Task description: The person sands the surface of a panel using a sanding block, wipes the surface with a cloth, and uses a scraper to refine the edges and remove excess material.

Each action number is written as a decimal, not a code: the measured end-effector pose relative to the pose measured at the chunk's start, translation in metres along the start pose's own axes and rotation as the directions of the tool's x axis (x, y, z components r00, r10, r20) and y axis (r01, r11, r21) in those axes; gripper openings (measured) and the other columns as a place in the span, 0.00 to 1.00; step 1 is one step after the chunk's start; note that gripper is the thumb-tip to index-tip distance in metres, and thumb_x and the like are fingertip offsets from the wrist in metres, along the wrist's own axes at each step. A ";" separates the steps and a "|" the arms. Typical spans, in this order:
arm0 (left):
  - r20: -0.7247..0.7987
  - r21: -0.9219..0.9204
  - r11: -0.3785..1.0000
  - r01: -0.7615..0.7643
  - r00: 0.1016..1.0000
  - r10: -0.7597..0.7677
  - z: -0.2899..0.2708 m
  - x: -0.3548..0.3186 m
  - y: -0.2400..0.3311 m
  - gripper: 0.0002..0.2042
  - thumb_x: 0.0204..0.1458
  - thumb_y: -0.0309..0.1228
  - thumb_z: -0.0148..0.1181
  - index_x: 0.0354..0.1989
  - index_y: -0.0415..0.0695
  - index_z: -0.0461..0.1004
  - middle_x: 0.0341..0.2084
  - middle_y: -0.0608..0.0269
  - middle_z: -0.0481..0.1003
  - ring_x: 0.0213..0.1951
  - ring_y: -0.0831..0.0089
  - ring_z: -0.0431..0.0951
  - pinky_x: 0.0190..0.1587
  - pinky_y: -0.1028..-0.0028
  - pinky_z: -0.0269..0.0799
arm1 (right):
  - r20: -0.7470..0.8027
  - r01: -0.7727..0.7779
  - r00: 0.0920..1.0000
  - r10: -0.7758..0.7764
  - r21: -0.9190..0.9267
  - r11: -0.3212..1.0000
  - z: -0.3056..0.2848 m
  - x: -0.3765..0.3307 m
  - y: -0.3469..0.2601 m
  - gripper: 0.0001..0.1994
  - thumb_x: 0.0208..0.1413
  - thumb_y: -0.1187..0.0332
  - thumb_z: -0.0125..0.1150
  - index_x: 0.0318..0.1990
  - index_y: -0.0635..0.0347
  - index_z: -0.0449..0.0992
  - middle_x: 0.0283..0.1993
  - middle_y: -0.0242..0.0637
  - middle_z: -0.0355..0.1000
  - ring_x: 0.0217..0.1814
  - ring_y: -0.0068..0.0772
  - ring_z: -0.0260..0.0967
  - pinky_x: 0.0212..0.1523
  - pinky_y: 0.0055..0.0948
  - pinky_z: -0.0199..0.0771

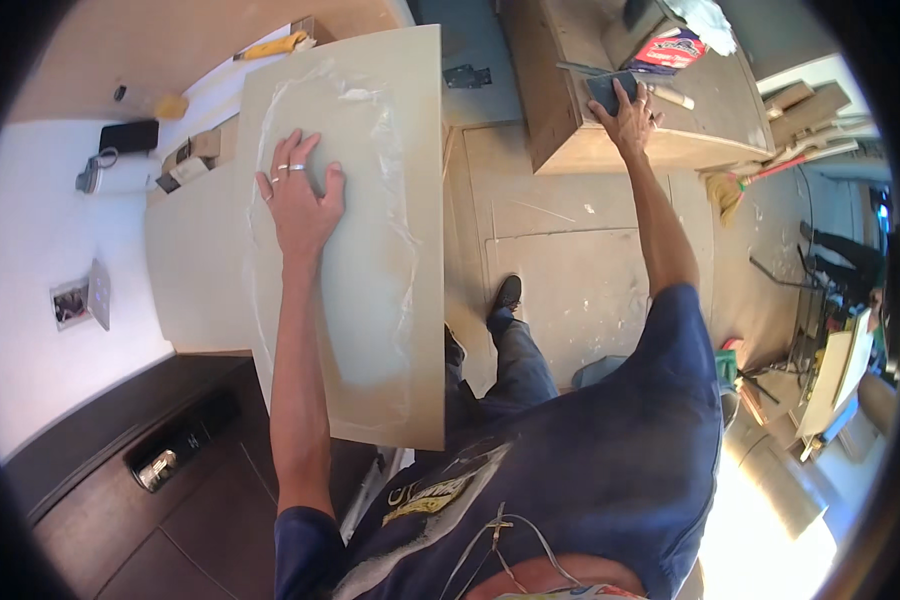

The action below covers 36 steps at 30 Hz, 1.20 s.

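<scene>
My left hand (305, 205) lies flat with its fingers apart on a pale board (425, 250). A translucent, wrinkled smear or film (395, 180) runs in an uneven outline around the board's greyish-blue middle. Reaching out to the far right, my right hand (631, 122) has its fingers over a dark grey square piece like sandpaper (607, 93), at the edge of a plywood box (555, 100). A thin flat tool (582, 69) and a pale handle or stick (672, 96) lie beside those fingers.
A red-labelled container (668, 52) with white cloth or plastic stands on the box. Farther left are a yellow-handled tool (275, 46), a black phone-like object (128, 137) and a white bottle (120, 176). A broom (725, 195) lies right; a dark cabinet (200, 510) stands lower left.
</scene>
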<state>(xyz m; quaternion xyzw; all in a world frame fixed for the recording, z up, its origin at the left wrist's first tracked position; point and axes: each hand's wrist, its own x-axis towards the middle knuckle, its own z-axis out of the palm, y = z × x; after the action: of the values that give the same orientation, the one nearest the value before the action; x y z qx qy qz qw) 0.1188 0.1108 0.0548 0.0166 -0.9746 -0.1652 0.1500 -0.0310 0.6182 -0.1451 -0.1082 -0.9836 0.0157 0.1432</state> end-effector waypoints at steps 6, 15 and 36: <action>-0.028 0.008 1.000 0.008 1.000 -0.008 0.000 -0.005 -0.001 0.24 0.57 0.39 0.62 0.63 0.53 0.73 0.69 0.62 0.68 0.74 0.58 0.60 0.75 0.37 0.37 | -0.356 0.573 0.791 -0.497 0.717 0.398 -0.150 -0.090 -0.163 0.26 0.63 0.46 0.59 0.68 0.34 0.75 0.76 0.36 0.63 0.80 0.44 0.54 0.78 0.61 0.45; -0.044 0.001 1.000 0.015 0.999 -0.015 -0.004 -0.001 -0.002 0.23 0.57 0.40 0.62 0.63 0.54 0.73 0.69 0.62 0.68 0.74 0.58 0.60 0.75 0.38 0.38 | -0.182 0.337 0.926 -0.330 0.791 0.510 -0.095 0.078 -0.262 0.32 0.66 0.39 0.54 0.70 0.47 0.73 0.74 0.55 0.62 0.77 0.60 0.56 0.74 0.61 0.54; -0.053 -0.076 0.997 -0.032 0.998 0.028 0.002 0.001 -0.023 0.26 0.58 0.46 0.57 0.63 0.48 0.73 0.69 0.60 0.67 0.75 0.60 0.58 0.74 0.31 0.35 | 0.129 -0.124 0.975 -0.183 0.991 0.043 -0.194 -0.243 -0.275 0.38 0.76 0.48 0.41 0.79 0.70 0.44 0.81 0.57 0.49 0.85 0.49 0.42 0.81 0.36 0.39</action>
<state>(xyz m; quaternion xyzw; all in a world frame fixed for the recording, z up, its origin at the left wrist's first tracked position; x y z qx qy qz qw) 0.1173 0.0895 0.0455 0.0006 -0.9635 -0.1998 0.1782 0.1943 0.2970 -0.0099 0.0441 -0.7092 0.7003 0.0683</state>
